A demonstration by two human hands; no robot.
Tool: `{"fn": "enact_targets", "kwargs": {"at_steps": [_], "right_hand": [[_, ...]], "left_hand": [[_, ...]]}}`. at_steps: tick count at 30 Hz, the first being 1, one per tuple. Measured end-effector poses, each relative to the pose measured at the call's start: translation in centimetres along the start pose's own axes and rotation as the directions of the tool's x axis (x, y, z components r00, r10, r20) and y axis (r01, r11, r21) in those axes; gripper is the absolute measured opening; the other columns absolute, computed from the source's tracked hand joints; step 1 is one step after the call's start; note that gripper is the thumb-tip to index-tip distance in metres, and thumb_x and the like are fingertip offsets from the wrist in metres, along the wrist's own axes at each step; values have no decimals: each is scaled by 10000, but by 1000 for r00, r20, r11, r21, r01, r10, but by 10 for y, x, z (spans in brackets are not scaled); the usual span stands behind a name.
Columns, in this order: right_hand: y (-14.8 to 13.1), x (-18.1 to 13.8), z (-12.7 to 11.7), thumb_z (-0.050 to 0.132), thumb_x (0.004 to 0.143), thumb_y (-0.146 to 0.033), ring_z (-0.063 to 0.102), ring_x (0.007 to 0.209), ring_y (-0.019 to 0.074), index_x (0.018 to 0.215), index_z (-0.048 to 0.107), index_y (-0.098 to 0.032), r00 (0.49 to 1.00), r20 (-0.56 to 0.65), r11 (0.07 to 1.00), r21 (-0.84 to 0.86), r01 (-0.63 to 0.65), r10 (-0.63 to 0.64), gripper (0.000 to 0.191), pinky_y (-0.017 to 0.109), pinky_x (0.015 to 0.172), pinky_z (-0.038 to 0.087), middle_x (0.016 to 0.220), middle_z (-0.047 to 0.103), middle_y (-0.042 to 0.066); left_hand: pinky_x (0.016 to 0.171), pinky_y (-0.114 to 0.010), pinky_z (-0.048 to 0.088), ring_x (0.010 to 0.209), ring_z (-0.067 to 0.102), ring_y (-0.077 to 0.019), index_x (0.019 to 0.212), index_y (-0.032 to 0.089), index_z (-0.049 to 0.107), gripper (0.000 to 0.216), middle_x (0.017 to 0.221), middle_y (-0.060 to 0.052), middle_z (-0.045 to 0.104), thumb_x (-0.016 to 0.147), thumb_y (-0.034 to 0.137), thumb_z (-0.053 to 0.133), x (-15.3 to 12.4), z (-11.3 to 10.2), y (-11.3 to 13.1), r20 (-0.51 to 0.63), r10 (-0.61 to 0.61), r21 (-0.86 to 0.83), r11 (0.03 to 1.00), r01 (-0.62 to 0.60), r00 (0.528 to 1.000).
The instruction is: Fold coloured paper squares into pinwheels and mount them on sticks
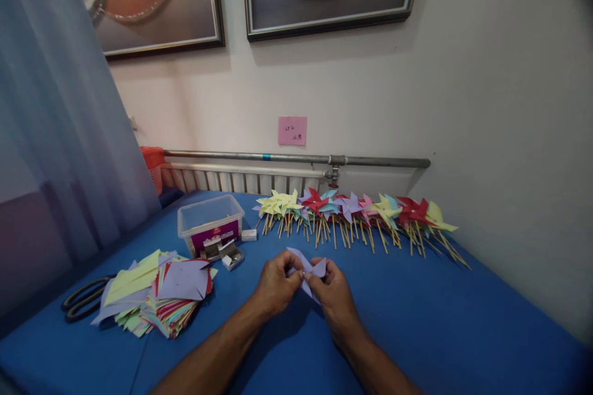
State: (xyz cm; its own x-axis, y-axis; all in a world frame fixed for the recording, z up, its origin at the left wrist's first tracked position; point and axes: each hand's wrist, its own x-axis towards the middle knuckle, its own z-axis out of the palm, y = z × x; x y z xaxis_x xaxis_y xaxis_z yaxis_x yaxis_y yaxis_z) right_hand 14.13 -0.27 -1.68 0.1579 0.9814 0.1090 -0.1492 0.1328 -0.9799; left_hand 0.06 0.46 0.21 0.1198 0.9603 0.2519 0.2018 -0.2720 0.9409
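Both my hands meet over the middle of the blue table [440, 321]. Between them is a lavender paper pinwheel piece [311, 266] with folded corners. My left hand [275, 287] pinches its left side with curled fingers. My right hand [334, 296] pinches its right side, thumb and fingers pressed onto the paper. A row of finished paper pinwheels on wooden sticks [356, 216], yellow, red, lavender and teal, lies along the far edge near the wall.
A stack of cut coloured paper squares [160, 293] lies at the left, with black scissors [86, 301] beside it. A clear plastic box [210, 222] and small open boxes of pins [229, 254] sit behind the stack. A radiator and pipe [296, 159] run along the wall.
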Motion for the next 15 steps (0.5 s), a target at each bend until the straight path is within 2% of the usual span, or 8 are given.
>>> {"fn": "enact_targets", "kwargs": {"at_steps": [7,11,15], "right_hand": [[2,0,0,790,639,-399,646,649,198,975,603,-231,1000,-7,999,26,-20,20,419,301,612,497,744,693,-17],[4,0,-1,803,630,-401,659,661,205,966,605,-228,1000,4,998,50,-30,30,426,304,616,508,749,698,-17],[7,1,-1,792,643,-398,661,638,202,984,619,-215,999,24,996,73,-45,43,424,303,605,519,749,710,-10]], "left_hand": [[673,-230,412,675,521,-120,827,178,618,87,722,36,586,743,199,629,-1,3,-1,-27,37,-39,999,-38,999],[687,-242,436,728,568,-138,1053,173,671,318,789,21,618,737,170,640,0,5,-6,-51,13,-32,999,-14,999],[704,-243,449,702,573,-124,1288,183,616,559,772,43,603,732,177,673,0,6,-8,-52,-2,-52,999,0,999]]}}
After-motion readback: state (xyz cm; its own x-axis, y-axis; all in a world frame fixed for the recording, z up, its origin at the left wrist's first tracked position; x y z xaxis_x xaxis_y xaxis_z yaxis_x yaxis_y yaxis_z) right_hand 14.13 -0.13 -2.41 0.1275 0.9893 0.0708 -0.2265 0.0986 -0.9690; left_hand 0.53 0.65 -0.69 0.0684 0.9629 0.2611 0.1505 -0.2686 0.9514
